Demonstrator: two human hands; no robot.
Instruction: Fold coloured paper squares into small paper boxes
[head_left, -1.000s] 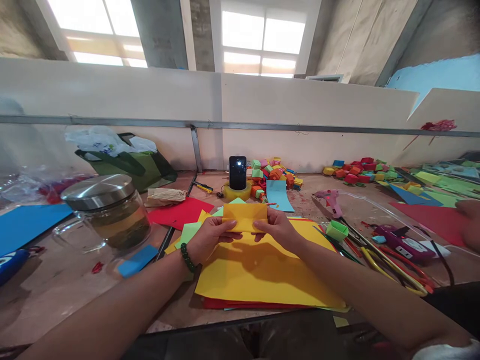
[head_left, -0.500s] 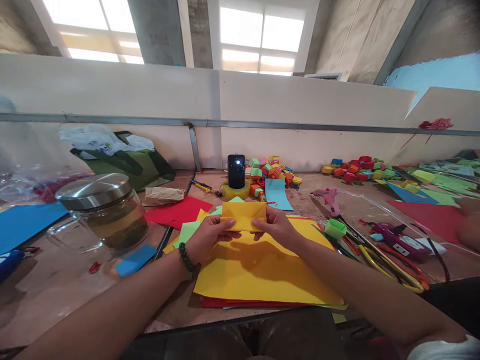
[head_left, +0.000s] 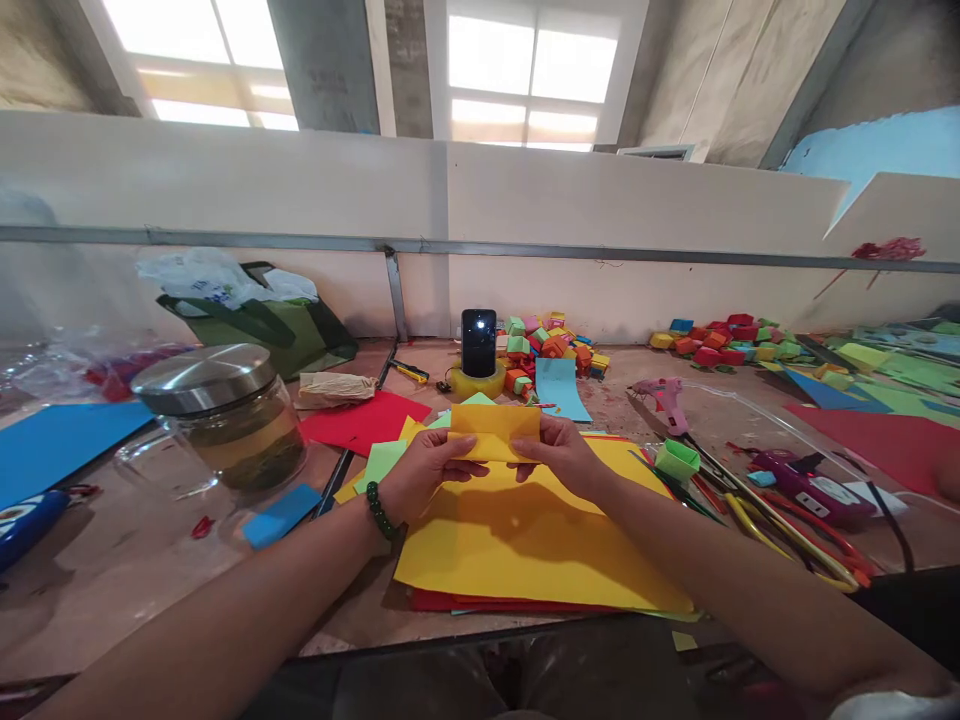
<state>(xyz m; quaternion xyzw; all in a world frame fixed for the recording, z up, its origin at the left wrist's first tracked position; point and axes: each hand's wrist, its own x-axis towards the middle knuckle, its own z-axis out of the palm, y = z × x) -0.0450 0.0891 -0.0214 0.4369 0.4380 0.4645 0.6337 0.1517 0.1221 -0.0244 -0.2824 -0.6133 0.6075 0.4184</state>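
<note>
Both my hands hold a small folded yellow paper (head_left: 493, 430) up above a stack of coloured sheets. My left hand (head_left: 422, 472), with a dark bead bracelet on the wrist, pinches its left end. My right hand (head_left: 561, 455) pinches its right end. The top sheet of the stack is a large yellow sheet (head_left: 525, 545) with a red sheet showing under its near edge. Light green pieces of paper (head_left: 379, 462) lie just left of my left hand.
A glass jar with a steel lid (head_left: 225, 415) stands at the left. A phone (head_left: 478, 342) stands on a yellow tape roll, with folded paper cubes (head_left: 551, 345) behind it. A pink glue gun (head_left: 664, 395), a green paper box (head_left: 673, 460) and scissors (head_left: 780, 540) lie at the right.
My fingers shifted a little on the yellow paper, which has flattened slightly. Otherwise only the camera view has moved a bit.
</note>
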